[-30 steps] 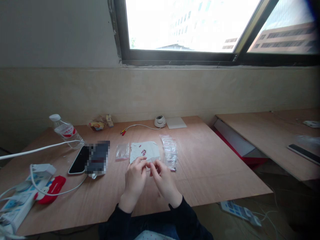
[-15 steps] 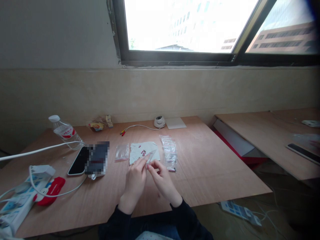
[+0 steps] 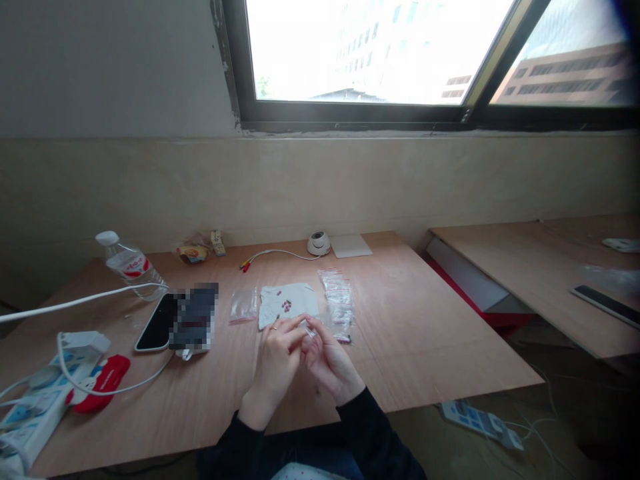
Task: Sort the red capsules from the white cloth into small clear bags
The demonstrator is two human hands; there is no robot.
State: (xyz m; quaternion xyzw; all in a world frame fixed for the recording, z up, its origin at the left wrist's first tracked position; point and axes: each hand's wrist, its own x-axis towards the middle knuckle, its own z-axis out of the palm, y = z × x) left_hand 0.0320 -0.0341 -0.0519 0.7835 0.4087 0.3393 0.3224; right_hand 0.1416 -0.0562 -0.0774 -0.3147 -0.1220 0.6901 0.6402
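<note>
My left hand (image 3: 274,363) and my right hand (image 3: 330,363) meet above the near middle of the wooden table (image 3: 410,333), fingertips pinching a small clear plastic bag (image 3: 309,329) between them. Just beyond the hands lies a white paper sheet (image 3: 287,304) with a few small dark red pieces (image 3: 287,305) on it. A small clear bag (image 3: 245,305) lies left of the sheet. A row of clear bags (image 3: 338,303) lies to the right of it.
A phone (image 3: 159,323) and a blurred dark item lie at left, with a water bottle (image 3: 127,263), white cable, power strip (image 3: 30,407) and red object (image 3: 103,380). A small white camera (image 3: 319,243) and white pad stand at the back. A second table (image 3: 550,280) is right.
My hands have drawn closer together and slightly nearer me, and the small clear bag that stuck up between the fingertips is now folded in between them.
</note>
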